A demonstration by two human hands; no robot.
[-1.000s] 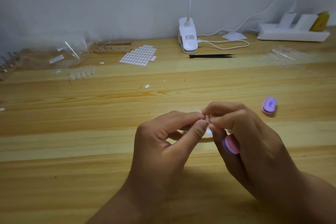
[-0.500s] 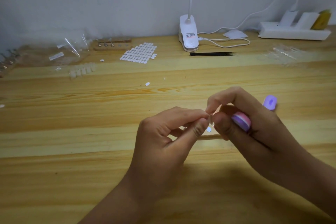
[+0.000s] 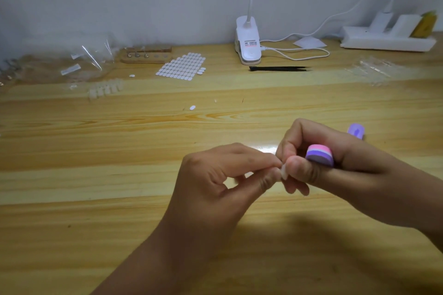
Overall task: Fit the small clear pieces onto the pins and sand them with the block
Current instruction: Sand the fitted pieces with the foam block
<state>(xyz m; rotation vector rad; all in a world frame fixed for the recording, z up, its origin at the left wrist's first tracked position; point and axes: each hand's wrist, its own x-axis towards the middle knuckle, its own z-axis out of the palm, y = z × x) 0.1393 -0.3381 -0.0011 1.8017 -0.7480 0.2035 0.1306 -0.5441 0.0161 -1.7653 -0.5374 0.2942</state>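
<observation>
The left hand (image 3: 215, 175) and right hand (image 3: 335, 167) meet over the near surface (image 3: 119, 151), and one clear piece (image 3: 284, 172) sits between their fingertips; the left grip is pinched on it with thumb and forefinger. The right grip is curled round the block (image 3: 320, 154), with its thumb and forefinger also at the piece. Whether a pin is under the piece I cannot tell. The job looks early: a row of pieces (image 3: 105, 90) lies far left, apparently untouched, near the stand (image 3: 146, 56) with its pins, so most fitting and sanding is probably left. Against a second ago, the block has swung from under the right fingers up to the top of that hand, while the pinch has stayed
</observation>
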